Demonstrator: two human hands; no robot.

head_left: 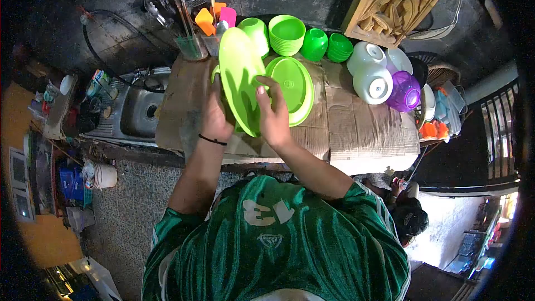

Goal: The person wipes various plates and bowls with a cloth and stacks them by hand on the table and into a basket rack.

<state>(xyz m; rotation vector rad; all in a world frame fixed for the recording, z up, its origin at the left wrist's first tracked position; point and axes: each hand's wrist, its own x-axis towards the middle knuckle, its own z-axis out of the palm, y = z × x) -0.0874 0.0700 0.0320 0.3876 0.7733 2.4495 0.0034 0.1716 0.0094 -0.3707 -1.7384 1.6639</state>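
Note:
A lime-green oval plate (238, 72) is tilted up on its edge above the cardboard-covered counter. My left hand (216, 116) grips its left side, with a dark band at the wrist. On the other side my right hand (273, 112) has its fingers bent at the plate's right edge; whether it grips the plate is unclear. Just right of it, a stack of green oval plates (293, 90) lies on the cardboard (356, 128). Behind stand green bowls: one upside down (255, 34), a nested stack (286, 32), and smaller ones (339, 47).
Utensils stand in a glass holder (192, 49) at the back left. A metal sink (140, 108) is on the left. White bowls (372, 85) and a purple bowl (403, 92) sit at the right, near a carved wooden panel (398, 3). Another person (409, 217) is at the lower right.

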